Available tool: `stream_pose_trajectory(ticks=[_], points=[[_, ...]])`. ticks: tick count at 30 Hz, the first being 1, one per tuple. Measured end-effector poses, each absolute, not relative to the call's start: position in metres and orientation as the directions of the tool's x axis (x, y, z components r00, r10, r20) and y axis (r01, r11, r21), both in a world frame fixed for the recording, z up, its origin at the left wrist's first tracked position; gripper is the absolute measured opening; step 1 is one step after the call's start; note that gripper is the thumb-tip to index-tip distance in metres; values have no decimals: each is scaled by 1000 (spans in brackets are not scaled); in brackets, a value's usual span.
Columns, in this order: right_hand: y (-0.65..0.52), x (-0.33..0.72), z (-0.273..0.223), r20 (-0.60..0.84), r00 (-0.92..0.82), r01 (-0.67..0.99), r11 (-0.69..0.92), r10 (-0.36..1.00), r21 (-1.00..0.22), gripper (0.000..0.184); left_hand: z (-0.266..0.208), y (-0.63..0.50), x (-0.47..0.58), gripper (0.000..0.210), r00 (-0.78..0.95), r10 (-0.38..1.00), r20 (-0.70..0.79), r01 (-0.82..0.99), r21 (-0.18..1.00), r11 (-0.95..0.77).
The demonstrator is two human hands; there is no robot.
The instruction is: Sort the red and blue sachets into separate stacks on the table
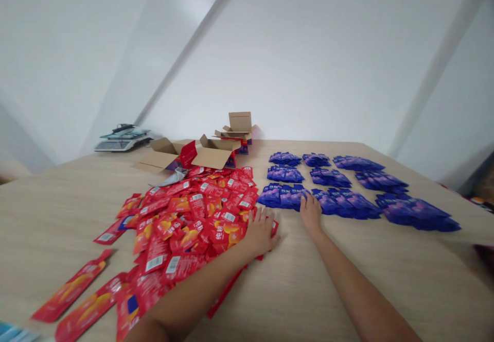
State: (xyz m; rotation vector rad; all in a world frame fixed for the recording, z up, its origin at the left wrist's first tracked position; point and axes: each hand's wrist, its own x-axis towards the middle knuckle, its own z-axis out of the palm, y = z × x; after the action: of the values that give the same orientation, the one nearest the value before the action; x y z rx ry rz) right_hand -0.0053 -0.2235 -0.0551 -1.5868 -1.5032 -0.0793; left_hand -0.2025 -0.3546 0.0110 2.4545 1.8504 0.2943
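Note:
A broad heap of red sachets with orange fruit pictures and white barcodes covers the middle left of the table. My left hand rests on the heap's right edge, its fingers spread over the sachets. To the right lie purple pouches in overlapping groups, set out in rows. My right hand touches the near edge of the front row, between two groups, fingers stretched forward. Its fingertips partly cover a pouch, and I see nothing lifted in it.
Open cardboard boxes with raised flaps stand behind the red heap. A scale with things on top sits at the back left. Several loose red sachets lie front left. A white wall rises behind the table.

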Motion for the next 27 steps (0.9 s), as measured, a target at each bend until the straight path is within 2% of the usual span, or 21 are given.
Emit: stream_pose_trajectory(ticks=[3,7,9,12,14,17,20,23,27], points=[[-224,-4,-57,614,233,835,168,754,-523,49,25,-345,-223,64,188,961,201,959,174,-224],[-229,-4,-54,640,203,849,192,741,-492,46,51,-318,-282,58,-75,959,274,985,169,28],[-236,-8,-47,665,179,849,227,725,-476,45,59,-301,-309,61,-143,953,268,982,161,103],[-257,-23,-30,691,120,826,314,713,-468,42,58,-277,-323,62,-55,971,233,990,136,24],[-280,-42,-19,675,-5,786,420,738,-453,41,49,-263,-313,61,55,984,171,989,123,-77],[-325,-76,-11,524,-317,706,565,791,-426,42,31,-250,-290,75,99,995,5,988,120,-99],[-365,-100,-13,329,-440,709,549,835,-444,51,19,-244,-278,81,61,994,-95,995,89,-53],[-386,-106,-15,233,-556,677,598,798,-429,60,16,-244,-283,69,37,996,-79,998,56,-32],[-389,-91,-8,190,-623,641,635,758,-430,54,23,-251,-296,55,0,1000,1,1000,24,0]])
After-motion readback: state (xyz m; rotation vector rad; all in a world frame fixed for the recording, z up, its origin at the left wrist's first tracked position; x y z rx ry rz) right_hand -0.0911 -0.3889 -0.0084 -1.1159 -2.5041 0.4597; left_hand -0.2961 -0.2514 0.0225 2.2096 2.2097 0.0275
